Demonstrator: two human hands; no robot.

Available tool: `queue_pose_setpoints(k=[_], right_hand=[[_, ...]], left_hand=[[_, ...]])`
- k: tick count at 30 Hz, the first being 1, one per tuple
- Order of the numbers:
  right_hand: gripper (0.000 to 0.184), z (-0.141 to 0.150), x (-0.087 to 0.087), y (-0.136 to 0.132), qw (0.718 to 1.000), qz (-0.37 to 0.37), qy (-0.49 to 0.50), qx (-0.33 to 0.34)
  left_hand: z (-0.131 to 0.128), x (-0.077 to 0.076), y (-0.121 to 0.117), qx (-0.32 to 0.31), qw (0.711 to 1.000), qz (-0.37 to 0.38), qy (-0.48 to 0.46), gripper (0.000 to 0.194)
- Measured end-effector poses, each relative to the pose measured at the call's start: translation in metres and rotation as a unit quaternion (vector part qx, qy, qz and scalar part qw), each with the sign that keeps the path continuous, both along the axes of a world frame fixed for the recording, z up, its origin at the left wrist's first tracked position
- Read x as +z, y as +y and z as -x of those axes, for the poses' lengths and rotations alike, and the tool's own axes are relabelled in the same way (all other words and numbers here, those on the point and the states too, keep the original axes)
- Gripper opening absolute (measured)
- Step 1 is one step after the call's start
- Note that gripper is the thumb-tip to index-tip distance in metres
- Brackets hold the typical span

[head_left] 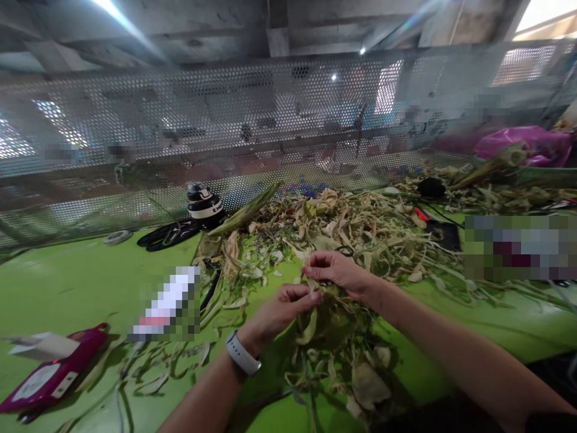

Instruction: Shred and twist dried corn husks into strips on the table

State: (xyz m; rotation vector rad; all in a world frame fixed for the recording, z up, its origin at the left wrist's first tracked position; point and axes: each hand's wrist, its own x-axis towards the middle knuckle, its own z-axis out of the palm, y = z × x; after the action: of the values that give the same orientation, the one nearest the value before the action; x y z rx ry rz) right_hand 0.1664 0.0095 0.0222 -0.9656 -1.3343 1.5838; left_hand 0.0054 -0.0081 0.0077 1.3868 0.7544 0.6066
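Observation:
My left hand, with a white-banded watch on its wrist, is closed in a pinch with thumb and forefinger together. Just above and to the right, my right hand also pinches with its fingertips. Between them runs a pale strip of dried leaf, which both seem to grip; the fingers partly cover it. Below the hands lie loose dried leaf pieces and a curled pale-green strip. A black loop, its kind unclear, shows right behind my right hand.
A heap of dried leaves and stalks covers the middle of the green table. Behind it stands a perforated screen. A black jar-like container, a magenta tissue pack and cables are at left; a pink plastic bag is at far right.

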Motion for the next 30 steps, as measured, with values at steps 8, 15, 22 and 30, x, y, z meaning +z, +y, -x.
queue_pose_setpoints(k=[8,15,22,30], right_hand=[[0.036,0.001,0.001,-0.001,0.96,-0.218,-0.153,-0.087],[0.037,-0.013,0.007,0.005,0.918,-0.295,-0.262,-0.034],[0.035,-0.01,0.004,0.006,0.887,-0.348,-0.282,-0.114],[0.022,-0.011,0.014,-0.007,0.789,-0.448,-0.353,-0.229]], left_hand=[[0.001,-0.001,0.002,0.028,0.999,0.023,-0.034,0.032],[0.0,-0.003,0.006,0.113,0.985,0.077,-0.102,0.027],[0.001,-0.001,0.004,0.108,0.982,0.093,-0.122,0.027],[0.0,-0.008,0.013,0.213,0.954,0.076,-0.196,0.026]])
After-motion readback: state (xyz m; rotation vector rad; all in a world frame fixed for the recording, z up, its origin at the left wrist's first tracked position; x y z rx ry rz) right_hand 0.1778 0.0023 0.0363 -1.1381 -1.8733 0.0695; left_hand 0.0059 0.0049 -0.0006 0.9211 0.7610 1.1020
